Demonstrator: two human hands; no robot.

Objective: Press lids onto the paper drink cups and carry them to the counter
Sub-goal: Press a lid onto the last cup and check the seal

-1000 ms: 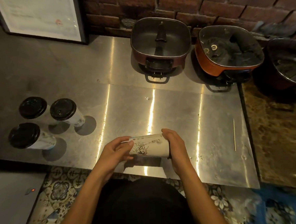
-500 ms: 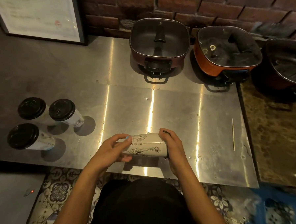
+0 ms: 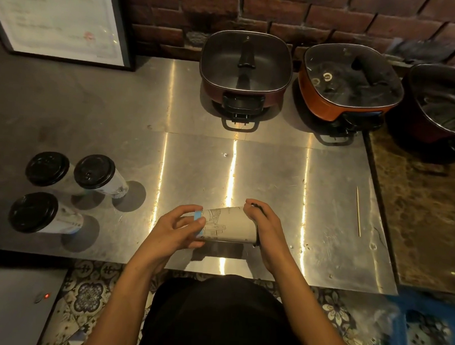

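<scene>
Beside the silver steel counter (image 3: pixel 247 168), white line-drawn cups (image 3: pixel 116 186) wear black lids (image 3: pixel 94 171); behind it, a maroon pot (image 3: pixel 245 67) and orange pot (image 3: pixel 349 83) (possibly rust).

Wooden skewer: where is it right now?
Head view: the wooden skewer lies flat on the steel table near its right edge, right of the right hand, below the orange pot.

Four paper cups (image 3: pixel 229 224), three black-lidded (image 3: pixel 47 168) (image 3: pixel 94 171) (image 3: pixel 33 212); three electric pots (image 3: pixel 245 67) (image 3: pixel 349 83) (image 3: pixel 443 104); one skewer (image 3: pixel 358 211); two hands (image 3: pixel 174 231) (image 3: pixel 267 224).
</scene>
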